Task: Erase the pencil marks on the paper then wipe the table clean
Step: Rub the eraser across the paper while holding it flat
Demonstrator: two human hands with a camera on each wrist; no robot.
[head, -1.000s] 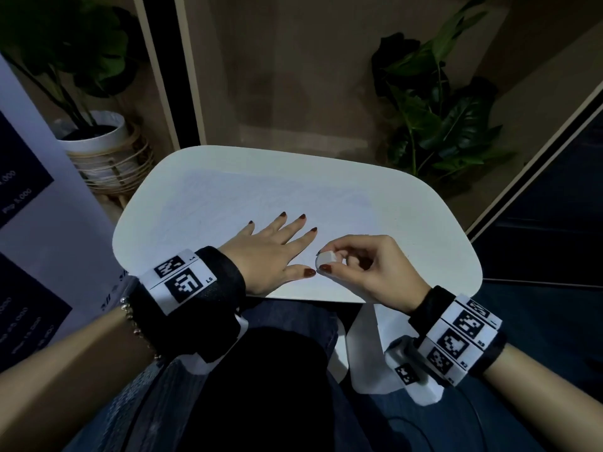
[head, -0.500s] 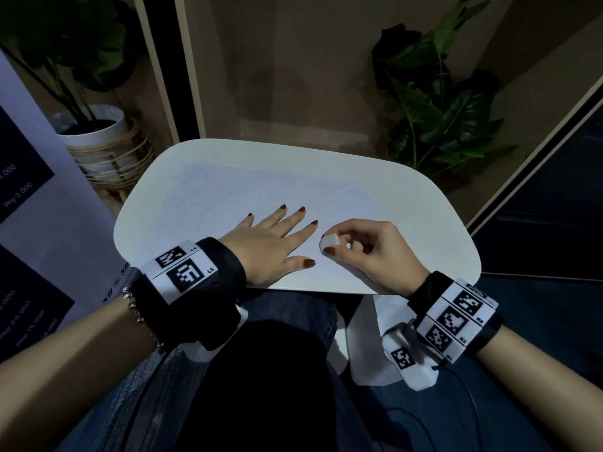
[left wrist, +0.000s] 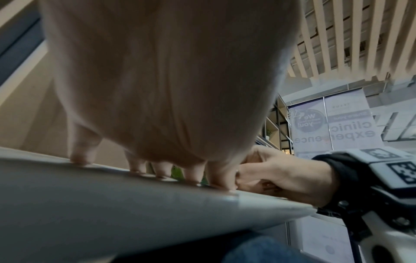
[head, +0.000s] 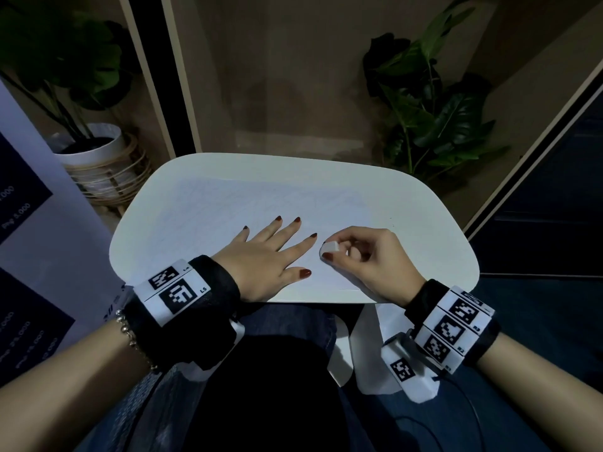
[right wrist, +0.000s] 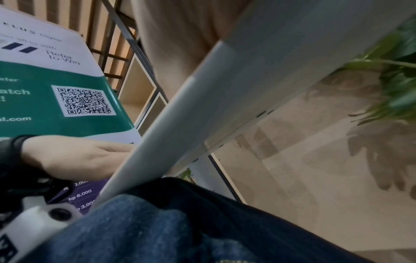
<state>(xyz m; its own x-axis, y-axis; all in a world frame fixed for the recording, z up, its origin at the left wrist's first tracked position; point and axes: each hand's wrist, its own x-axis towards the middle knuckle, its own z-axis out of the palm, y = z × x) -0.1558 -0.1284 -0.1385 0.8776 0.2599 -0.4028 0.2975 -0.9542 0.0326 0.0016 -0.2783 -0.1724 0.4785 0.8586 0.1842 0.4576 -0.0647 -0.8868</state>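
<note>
Since a second ago the right hand (head: 372, 261) has carried the eraser (head: 330, 247) slightly further from the near edge of the paper (head: 228, 210), while the left hand (head: 266, 256) has stayed flat where it was. That left hand lies palm down with straight, spread fingers pressing the sheet against the worktop (head: 434, 243); its grip is released and holds nothing. From the left wrist view the fingertips (left wrist: 78, 158) meet the smooth pale surface in a row. The right hand is clenched round the eraser, a small white block with rounded corners, pinched between thumb and curled fingers, its lower end seemingly touching the paper just right of the left index fingertip (contact itself is hard to confirm from the head view). The paper is a thin, matt, pale sheet lying flat over most of the worktop's middle, with faint pencil lines barely readable in the dim light. The worktop is a white, smooth slab with broadly rounded corners and a thick edge (right wrist: 202, 106). Both wrists wear black fabric cuffs with white square-patterned marker tags. Far left stands a white pot (head: 94, 151) in a woven rattan holder, and far right a glossy broad-leaved plant (head: 437, 115).
</note>
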